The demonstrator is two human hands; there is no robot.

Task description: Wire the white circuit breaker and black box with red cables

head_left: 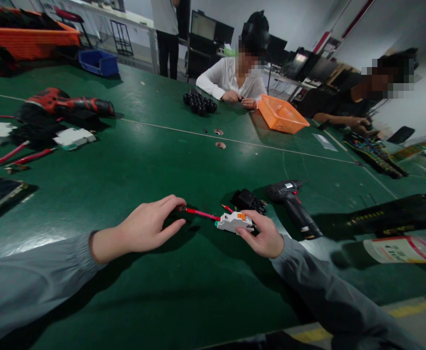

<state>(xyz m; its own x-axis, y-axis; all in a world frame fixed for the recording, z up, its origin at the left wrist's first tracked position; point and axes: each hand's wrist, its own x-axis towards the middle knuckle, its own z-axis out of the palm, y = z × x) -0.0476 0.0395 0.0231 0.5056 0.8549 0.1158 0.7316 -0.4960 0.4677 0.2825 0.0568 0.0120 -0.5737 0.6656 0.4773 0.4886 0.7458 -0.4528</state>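
My right hand [264, 238] grips a small white circuit breaker [234, 222] with an orange lever, just above the green table [154, 160]. A red wire [201, 214] runs from the breaker's left end to my left hand [150, 226], whose fingertips pinch the wire's far end. A second short red wire end [227, 208] sticks up behind the breaker. Both forearms wear grey sleeves.
A black block [248, 200] and a black power drill [293, 204] lie just behind my right hand. A red drill [69, 103], red wires and white parts lie far left. Across the table sit two people, with black knobs [199, 104] and an orange bin [281, 114]. A bottle [395, 249] lies right.
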